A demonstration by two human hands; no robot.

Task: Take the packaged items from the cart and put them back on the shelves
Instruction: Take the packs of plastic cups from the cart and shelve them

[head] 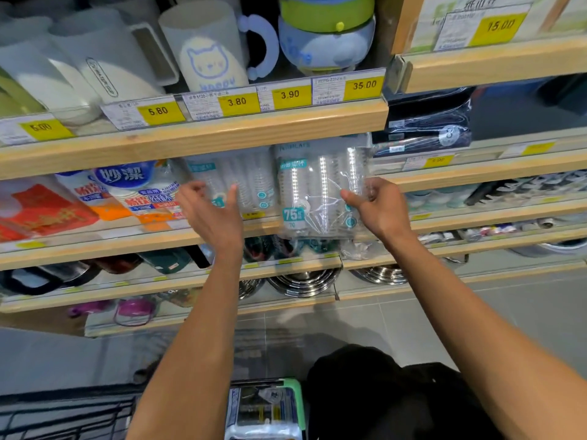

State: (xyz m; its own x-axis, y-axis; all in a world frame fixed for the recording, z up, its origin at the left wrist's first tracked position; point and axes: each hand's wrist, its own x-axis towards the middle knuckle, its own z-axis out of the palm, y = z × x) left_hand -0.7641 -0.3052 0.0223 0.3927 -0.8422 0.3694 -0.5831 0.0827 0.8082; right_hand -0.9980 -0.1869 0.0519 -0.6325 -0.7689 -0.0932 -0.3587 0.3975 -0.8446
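Observation:
A clear pack of plastic cups with a teal "75" label (317, 192) stands at the front edge of the second wooden shelf (178, 239). My right hand (378, 208) grips its right side. My left hand (212, 211) holds the bottom of a second, similar pack of clear cups (251, 182) just to the left on the same shelf. Below, at the frame's bottom edge, the dark wire cart (63, 414) holds another packaged item (263, 411) in a green-edged basket.
The upper shelf (222, 131) carries white pitchers, a cat mug (206, 49) and yellow price tags. Paper-cup packs (133, 192) and red packs lie left of my hands. Lower shelves hold steel bowls (301, 281) and bottles. A black bag (381, 395) hangs below me.

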